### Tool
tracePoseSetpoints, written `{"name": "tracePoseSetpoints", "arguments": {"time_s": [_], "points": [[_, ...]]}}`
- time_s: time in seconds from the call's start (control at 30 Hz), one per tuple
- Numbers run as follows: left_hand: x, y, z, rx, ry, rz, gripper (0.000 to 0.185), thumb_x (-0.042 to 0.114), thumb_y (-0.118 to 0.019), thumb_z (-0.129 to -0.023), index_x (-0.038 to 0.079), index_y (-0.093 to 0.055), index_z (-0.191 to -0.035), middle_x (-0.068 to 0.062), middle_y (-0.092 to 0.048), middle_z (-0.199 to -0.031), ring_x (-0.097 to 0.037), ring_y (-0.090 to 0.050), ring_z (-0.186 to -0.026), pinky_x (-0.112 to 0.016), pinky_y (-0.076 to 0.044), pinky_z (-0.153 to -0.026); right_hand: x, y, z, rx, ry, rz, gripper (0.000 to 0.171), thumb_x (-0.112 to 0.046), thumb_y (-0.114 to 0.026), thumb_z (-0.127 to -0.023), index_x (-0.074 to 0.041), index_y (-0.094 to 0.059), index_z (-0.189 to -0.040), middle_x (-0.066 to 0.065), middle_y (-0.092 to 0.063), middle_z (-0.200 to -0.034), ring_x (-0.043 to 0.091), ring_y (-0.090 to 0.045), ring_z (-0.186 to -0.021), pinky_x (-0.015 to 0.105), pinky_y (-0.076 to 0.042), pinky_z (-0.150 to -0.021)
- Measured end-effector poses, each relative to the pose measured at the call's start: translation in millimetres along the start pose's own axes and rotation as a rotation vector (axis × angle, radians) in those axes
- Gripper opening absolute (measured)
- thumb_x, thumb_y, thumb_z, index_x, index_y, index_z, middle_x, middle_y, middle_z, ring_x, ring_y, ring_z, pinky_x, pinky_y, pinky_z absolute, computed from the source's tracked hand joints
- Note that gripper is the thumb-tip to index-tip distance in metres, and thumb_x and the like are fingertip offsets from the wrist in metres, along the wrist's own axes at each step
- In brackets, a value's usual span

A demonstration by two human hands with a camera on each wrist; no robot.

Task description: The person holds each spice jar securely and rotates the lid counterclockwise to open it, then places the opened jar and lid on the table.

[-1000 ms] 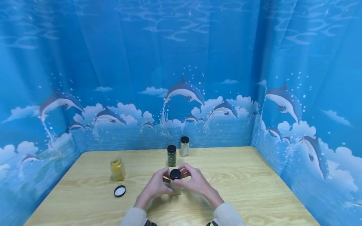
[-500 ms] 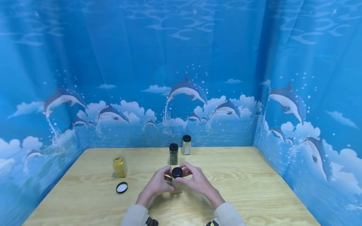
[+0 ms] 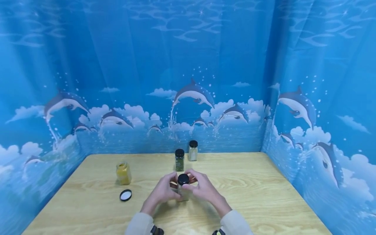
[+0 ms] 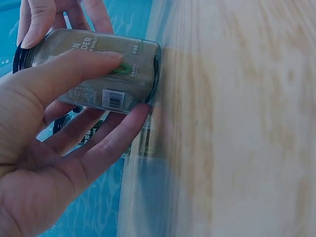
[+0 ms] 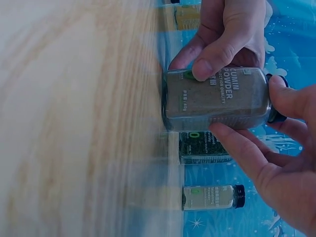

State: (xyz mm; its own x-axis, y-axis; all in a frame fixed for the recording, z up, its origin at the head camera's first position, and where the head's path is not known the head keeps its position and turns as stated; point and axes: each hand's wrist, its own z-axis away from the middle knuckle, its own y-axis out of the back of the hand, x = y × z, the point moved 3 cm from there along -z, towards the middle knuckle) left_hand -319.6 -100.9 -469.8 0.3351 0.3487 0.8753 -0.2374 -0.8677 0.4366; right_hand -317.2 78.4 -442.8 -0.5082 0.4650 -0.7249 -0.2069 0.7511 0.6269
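Observation:
A clear glass jar of cumin powder (image 3: 183, 193) with a black lid (image 3: 183, 179) stands upright on the table, between my hands. My left hand (image 3: 165, 189) grips the jar's body, its thumb across the label and its fingers behind, as the left wrist view shows. My right hand (image 3: 205, 188) pinches the lid, with the thumb (image 5: 286, 98) on the lid's near side in the right wrist view. One right finger reaches along the jar's body. The brown-grey powder fills much of the jar.
An uncapped jar of yellow powder (image 3: 123, 174) stands at the left, with a black lid (image 3: 125, 195) lying white side up in front of it. Behind my hands stand a capped jar of green flakes (image 3: 180, 161) and a capped jar of pale seasoning powder (image 3: 193, 152).

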Motion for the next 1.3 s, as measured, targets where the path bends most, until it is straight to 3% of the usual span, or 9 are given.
{"name": "tracePoseSetpoints", "arguments": {"time_s": [0.37,0.87,1.0,1.3], "points": [[1.1,-0.5,0.1,-0.009,0.004,-0.003,0.047,-0.009,-0.088,-0.061,0.004,-0.054,-0.091,-0.013,-0.067,-0.109,-0.029,-0.073,-0.100,-0.031,-0.065,-0.085,2.1,2.8,2.0,-0.071,0.011,-0.002,0.052,-0.020,-0.067,-0.099,0.002,-0.053,-0.144,0.018,-0.069,-0.128,0.031,-0.069,-0.110,0.048,-0.059,-0.100],[1.3,-0.5,0.0,-0.025,0.022,0.014,0.048,-0.009,-0.089,-0.062,0.004,-0.056,-0.094,-0.012,-0.067,-0.112,-0.031,-0.072,-0.103,-0.034,-0.065,-0.088,3.5,8.3,2.4,-0.173,0.046,-0.024,0.050,-0.019,-0.058,-0.104,-0.002,-0.048,-0.150,0.017,-0.060,-0.145,0.033,-0.065,-0.118,0.049,-0.055,-0.106],[0.6,0.2,-0.2,-0.035,0.033,-0.003,0.048,-0.007,-0.089,-0.063,0.005,-0.056,-0.095,-0.012,-0.067,-0.113,-0.031,-0.072,-0.105,-0.035,-0.065,-0.089,2.8,8.8,3.1,-0.186,0.065,-0.021,0.050,-0.020,-0.057,-0.105,-0.003,-0.048,-0.150,0.016,-0.060,-0.145,0.032,-0.064,-0.118,0.049,-0.054,-0.107],[3.9,-1.1,0.1,-0.033,0.030,0.027,0.048,-0.010,-0.089,-0.062,0.004,-0.057,-0.095,-0.012,-0.066,-0.112,-0.031,-0.072,-0.105,-0.036,-0.065,-0.090,3.2,9.9,1.5,-0.177,-0.014,-0.081,0.050,-0.019,-0.066,-0.100,-0.008,-0.052,-0.147,0.008,-0.069,-0.128,0.029,-0.064,-0.116,0.053,-0.053,-0.106]]}}
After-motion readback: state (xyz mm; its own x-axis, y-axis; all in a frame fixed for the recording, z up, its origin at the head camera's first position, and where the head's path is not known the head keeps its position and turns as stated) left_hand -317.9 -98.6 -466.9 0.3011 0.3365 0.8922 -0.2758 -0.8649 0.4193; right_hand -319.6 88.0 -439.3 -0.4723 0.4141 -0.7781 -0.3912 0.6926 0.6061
